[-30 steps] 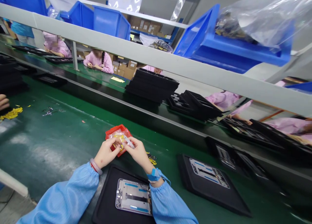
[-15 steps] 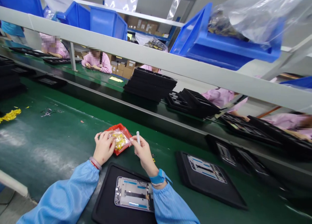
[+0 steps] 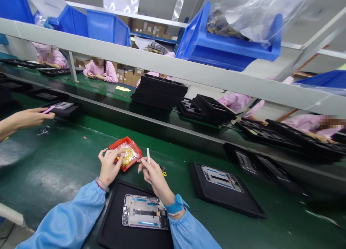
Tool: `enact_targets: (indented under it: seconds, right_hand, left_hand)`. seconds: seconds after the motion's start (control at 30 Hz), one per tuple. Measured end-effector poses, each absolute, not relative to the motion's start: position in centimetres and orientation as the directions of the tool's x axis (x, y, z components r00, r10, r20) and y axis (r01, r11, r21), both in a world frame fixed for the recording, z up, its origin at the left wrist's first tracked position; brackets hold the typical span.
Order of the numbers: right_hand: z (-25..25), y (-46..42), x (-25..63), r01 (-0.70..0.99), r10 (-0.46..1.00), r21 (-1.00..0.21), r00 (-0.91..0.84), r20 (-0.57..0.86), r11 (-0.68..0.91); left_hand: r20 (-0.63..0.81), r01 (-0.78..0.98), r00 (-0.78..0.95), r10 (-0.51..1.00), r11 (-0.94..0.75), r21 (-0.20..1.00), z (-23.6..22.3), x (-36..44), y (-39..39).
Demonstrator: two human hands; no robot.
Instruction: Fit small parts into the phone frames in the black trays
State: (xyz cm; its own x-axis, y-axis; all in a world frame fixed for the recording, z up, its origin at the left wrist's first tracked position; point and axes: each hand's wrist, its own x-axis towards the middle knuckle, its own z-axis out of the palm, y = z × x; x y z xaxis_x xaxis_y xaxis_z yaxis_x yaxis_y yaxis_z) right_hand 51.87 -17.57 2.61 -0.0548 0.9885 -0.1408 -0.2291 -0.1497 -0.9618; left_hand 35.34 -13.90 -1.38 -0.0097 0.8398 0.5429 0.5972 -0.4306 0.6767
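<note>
Your white plastic stick (image 3: 148, 156) is pinched upright in your right hand (image 3: 154, 178), just right of the red plastic tray (image 3: 135, 149) at lower centre. Your hands are apart. Your left hand (image 3: 109, 167) sits at the clear bag of yellow bits (image 3: 127, 156) in that tray; can't tell if it's gripping. I'd keep the stick's tip clear of the bag. Below, a phone frame (image 3: 144, 212) lies on a black tray (image 3: 110, 213). A co-worker's hand (image 3: 35, 115) shows at left.

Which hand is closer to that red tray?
Left: the left hand reaches over the near edge of the red tray; the right hand, holding a white stick, sits off to its right.
</note>
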Motion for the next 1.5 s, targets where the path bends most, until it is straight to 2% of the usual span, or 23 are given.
enact_targets:
  seconds: [0.07, 0.13, 0.2, 0.27, 0.33, 0.4, 0.53, 0.73, 1.03, 1.27, 1.5]
  right_hand:
    - [2.6, -17.9, 52.0, -0.243, 0.987, -0.956, -0.062, -0.151, -0.162]
    - [2.7, -18.4, 52.1, -0.264, 0.985, -0.949, -0.064, -0.161, -0.173]
    - [2.7, -19.1, 52.3, -0.297, 0.985, -0.939, -0.064, -0.161, -0.173]
    - [2.7, -19.9, 52.3, -0.328, 0.985, -0.929, -0.071, -0.159, -0.173]
    - [2.5, -21.0, 52.3, -0.336, 0.982, -0.924, -0.09, -0.164, -0.185]
    - [2.2, -22.0, 52.2, -0.328, 0.979, -0.923, -0.103, -0.178, -0.203]
    - [1.4, -23.6, 52.0, -0.327, 0.972, -0.916, -0.106, -0.211, -0.234]
    - [1.3, -25.6, 52.8, -0.333, 0.958, -0.898, -0.099, -0.27, -0.288]
    - [1.1, -26.8, 53.5, -0.406, 0.964, -0.877, -0.04, -0.263, -0.256]
    - [0.7, -27.1, 53.4, -0.347, 0.971, -0.911, 0.001, -0.238, -0.223]
    - [0.1, -27.5, 54.1, -0.223, 0.977, -0.951, -0.062, -0.205, -0.214]
  left_hand:
    - [0.539, 0.529, -0.003, 0.842, -0.456, 0.716, -0.9, 35.5, -14.5]
    - [0.484, 0.357, -0.006, 0.875, -0.45, 0.818, -0.3, 35.9, -15.6]
    - [0.34, 0.11, 0.024, 0.94, -0.341, 0.934, 0.5, 36.6, -17.0]
    - [0.153, -0.078, 0.095, 0.984, -0.145, 0.986, 1.1, 37.4, -18.4]
    - [-0.006, -0.177, 0.152, 0.988, 0.033, 0.984, 1.5, 38.3, -19.6]
    - [-0.106, -0.254, 0.166, 0.98, 0.146, 0.956, 1.7, 39.2, -20.4]
    - [-0.182, -0.384, 0.189, 0.965, 0.243, 0.891, 1.4, 40.6, -21.0]
    - [-0.186, -0.433, 0.306, 0.934, 0.311, 0.846, 1.3, 41.7, -22.4]
    - [-0.186, -0.427, 0.269, 0.945, 0.29, 0.856, 1.9, 43.2, -23.8]
    - [-0.272, -0.518, 0.274, 0.922, 0.38, 0.766, 2.2, 43.7, -24.1]
    - [-0.331, -0.589, 0.313, 0.89, 0.455, 0.668, 2.9, 43.4, -23.7]
